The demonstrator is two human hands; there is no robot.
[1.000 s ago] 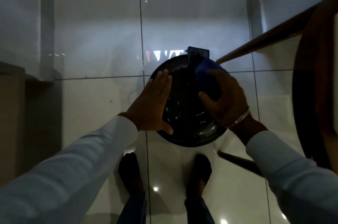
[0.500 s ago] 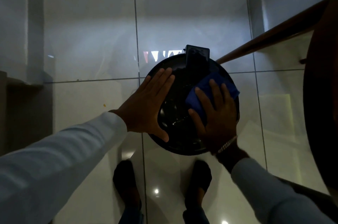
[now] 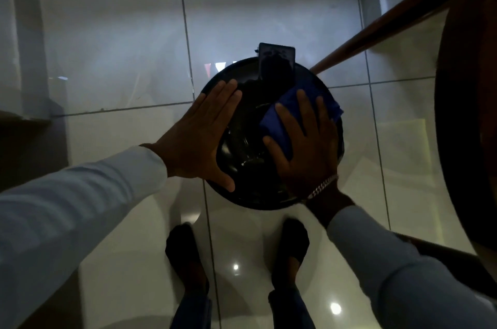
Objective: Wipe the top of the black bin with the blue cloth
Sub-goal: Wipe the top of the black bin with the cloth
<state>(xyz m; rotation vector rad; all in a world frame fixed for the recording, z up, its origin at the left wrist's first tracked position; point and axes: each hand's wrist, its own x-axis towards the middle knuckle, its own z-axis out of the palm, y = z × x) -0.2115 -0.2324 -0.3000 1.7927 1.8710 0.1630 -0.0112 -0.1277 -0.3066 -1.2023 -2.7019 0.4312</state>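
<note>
- right hand flat, fingers spread, pressing the blue cloth on the black bin top's right side
- left hand open, bracing the left rim
- unwiped middle lies just left of the cloth

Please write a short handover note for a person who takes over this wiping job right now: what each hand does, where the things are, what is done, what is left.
Left hand: flat and open, pressed on the left edge of the black bin, steadying it.
Right hand: fingers spread, pressing the blue cloth flat on the right part of the bin top.
The bin stands on the tiled floor in front of the person's feet; a dark flat tab sticks up at its far rim.
Done: cloth is in contact and wiping is under way; how much is already clean cannot be judged in this dim light.
Left: probably the centre, the left side under the left hand, and the rim.
</note>
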